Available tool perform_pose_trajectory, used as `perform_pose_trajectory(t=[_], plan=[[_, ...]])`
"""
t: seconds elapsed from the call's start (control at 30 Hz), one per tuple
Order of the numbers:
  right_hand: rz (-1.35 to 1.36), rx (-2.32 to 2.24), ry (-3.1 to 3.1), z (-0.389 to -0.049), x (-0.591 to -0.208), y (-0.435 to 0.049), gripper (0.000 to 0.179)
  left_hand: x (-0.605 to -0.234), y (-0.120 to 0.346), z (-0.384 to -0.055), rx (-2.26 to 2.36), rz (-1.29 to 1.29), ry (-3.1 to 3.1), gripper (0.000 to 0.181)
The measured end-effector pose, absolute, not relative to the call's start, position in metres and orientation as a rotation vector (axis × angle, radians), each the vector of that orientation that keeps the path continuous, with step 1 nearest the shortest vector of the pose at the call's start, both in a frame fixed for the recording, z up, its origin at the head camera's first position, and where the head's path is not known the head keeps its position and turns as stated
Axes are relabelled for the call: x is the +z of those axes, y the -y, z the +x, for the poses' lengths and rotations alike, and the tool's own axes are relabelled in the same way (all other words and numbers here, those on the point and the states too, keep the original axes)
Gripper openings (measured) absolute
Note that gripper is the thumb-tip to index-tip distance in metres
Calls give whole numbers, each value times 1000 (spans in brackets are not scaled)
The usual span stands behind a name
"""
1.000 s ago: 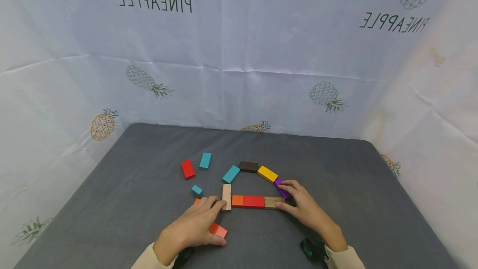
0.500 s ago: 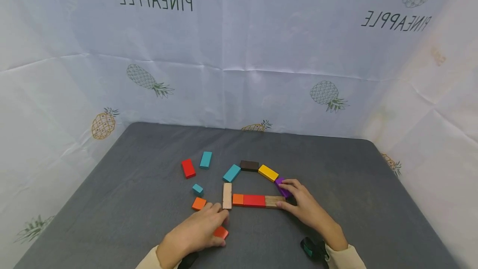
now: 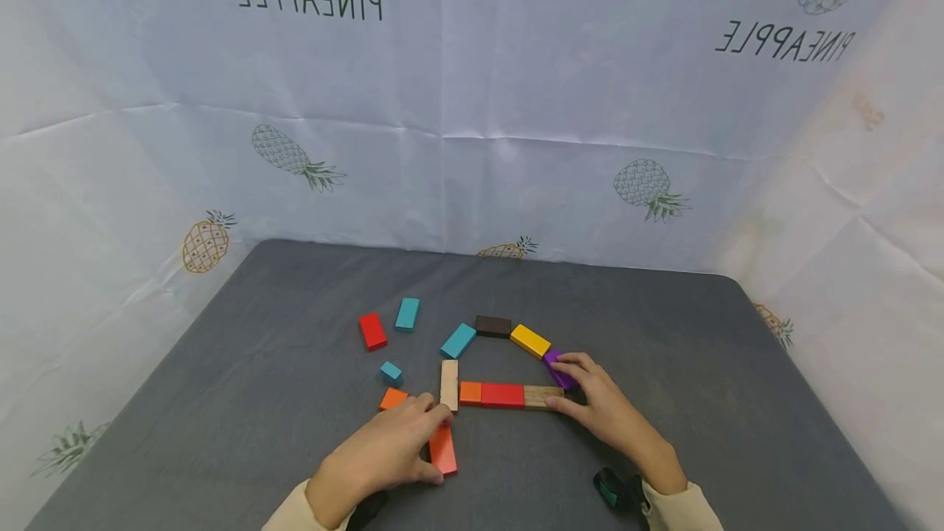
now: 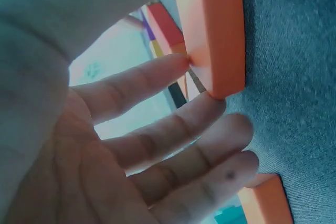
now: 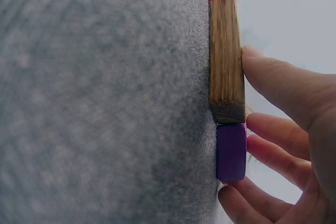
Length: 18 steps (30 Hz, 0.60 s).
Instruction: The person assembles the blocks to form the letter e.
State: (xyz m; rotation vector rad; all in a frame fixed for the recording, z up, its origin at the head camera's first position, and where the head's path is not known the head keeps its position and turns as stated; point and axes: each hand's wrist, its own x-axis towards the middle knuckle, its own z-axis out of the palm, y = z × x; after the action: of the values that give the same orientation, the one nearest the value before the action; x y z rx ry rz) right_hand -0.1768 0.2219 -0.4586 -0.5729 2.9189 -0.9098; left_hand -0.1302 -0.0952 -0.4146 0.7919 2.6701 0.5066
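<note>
My left hand [image 3: 385, 447] pinches a coral wooden block [image 3: 444, 453] between thumb and fingers, near the lower end of a pale wood block [image 3: 449, 383]. In the left wrist view, fingertips touch the side and end of this coral block [image 4: 223, 35]. My right hand [image 3: 608, 412] rests at the right corner, its thumb on a brown wood-grain block [image 5: 226, 56] and its fingers against a purple block [image 5: 231, 153]. From the pale block, an orange block [image 3: 470, 393] and a red block [image 3: 503, 396] run in a row to the wood-grain one.
Teal [image 3: 458, 341], dark brown [image 3: 493, 326] and yellow [image 3: 530, 340] blocks form an arch above the row. Left of it lie a loose red block [image 3: 373, 332], a teal block [image 3: 407, 314], a small teal block [image 3: 391, 373] and an orange block [image 3: 392, 398] on the grey tabletop [image 3: 664, 334].
The coral block has turned to stand lengthwise below the pale block, with my left hand's fingers moving along it. The pale block stays put; my right hand has barely moved.
</note>
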Motion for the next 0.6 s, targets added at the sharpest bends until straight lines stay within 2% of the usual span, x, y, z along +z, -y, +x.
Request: perform_pose_trajectory(t=[0.27, 0.6], plan=[[-580, -911, -2921, -177, -459, -222, 54, -415, 96, -129, 521, 855, -2674, 57], [-577, -910, -2919, -177, -460, -222, 54, -418, 97, -132, 562, 761, -2672, 56]])
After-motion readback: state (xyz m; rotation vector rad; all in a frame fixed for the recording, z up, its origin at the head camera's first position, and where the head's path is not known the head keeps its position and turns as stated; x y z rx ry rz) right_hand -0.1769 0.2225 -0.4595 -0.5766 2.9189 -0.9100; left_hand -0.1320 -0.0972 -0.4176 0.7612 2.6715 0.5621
